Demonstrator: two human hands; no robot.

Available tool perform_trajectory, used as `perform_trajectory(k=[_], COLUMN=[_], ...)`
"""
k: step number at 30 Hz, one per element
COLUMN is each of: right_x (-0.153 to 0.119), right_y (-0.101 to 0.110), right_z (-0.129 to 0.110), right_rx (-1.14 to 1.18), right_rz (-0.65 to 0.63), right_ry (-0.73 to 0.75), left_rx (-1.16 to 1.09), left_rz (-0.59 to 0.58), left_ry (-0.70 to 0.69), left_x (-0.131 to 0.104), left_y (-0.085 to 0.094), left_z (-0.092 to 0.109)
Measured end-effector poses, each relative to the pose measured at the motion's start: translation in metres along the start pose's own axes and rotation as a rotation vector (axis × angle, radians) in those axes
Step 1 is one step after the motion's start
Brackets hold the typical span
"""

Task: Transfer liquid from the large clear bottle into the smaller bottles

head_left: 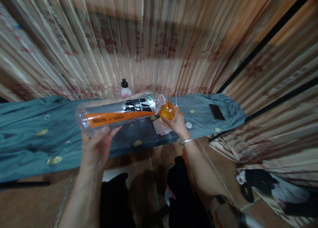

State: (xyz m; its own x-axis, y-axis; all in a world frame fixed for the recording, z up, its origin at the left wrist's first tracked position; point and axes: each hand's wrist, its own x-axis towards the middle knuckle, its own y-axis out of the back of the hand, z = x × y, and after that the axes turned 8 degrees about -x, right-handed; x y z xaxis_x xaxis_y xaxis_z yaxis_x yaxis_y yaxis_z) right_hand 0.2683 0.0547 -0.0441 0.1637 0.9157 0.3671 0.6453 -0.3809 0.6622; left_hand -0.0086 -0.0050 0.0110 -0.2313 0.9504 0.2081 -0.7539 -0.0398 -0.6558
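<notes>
My left hand (98,142) is wrapped round the base end of a large clear plastic bottle (121,109) with a silver, black and orange label. The bottle lies nearly level in the air, its mouth to the right. At that mouth is a small amber-coloured container (167,111), which my right hand (177,122) grips from the right side. Whether liquid passes between the two cannot be told. Below them, a pale scallop-edged cloth or paper (161,127) rests on the covered surface. A round white disc (188,125) lies just right of my right hand.
A teal patterned cloth (67,132) covers the long narrow surface. Behind the large bottle stands a small bottle with a black cap (124,84). A dark phone (217,112) lies at the right. Pleated curtains (159,42) hang behind; dark clothing (263,185) is on the floor at lower right.
</notes>
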Motion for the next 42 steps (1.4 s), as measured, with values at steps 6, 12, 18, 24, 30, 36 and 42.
perform_trajectory(k=[6,12,18,24,30,36,42], right_x=[-0.0002,-0.0005,-0.0001,0.0002,0.0005,0.0001,0.0007], right_y=[-0.0002,0.0,0.0002,-0.0001,-0.0009,-0.0024,-0.0046], right_z=[0.0002,0.0002,-0.0011,0.0001,0.0029,0.0036,0.0086], right_rx=[0.009,0.013,0.009,0.014,0.021,0.018,0.059], right_rz=[0.007,0.002,-0.002,-0.008,0.003,0.013,0.042], right_ry=[0.001,0.003,-0.017,-0.008,0.0,-0.01,-0.017], left_rx=[-0.015,-0.007,-0.016,-0.018,-0.018,-0.017,0.003], left_rz=[0.021,0.005,-0.017,0.008,0.002,0.011,0.034], left_ry=[0.01,-0.002,0.017,0.007,-0.003,0.012,0.089], left_x=[-0.0004,0.0001,0.0007,-0.0006,-0.0004,-0.0017,-0.0027], left_y=[-0.0015,-0.0003,0.0006,-0.0011,-0.001,-0.0037,-0.0016], left_z=[0.0006,-0.0011,0.0005,0.0007,-0.0003,0.0012,-0.0024])
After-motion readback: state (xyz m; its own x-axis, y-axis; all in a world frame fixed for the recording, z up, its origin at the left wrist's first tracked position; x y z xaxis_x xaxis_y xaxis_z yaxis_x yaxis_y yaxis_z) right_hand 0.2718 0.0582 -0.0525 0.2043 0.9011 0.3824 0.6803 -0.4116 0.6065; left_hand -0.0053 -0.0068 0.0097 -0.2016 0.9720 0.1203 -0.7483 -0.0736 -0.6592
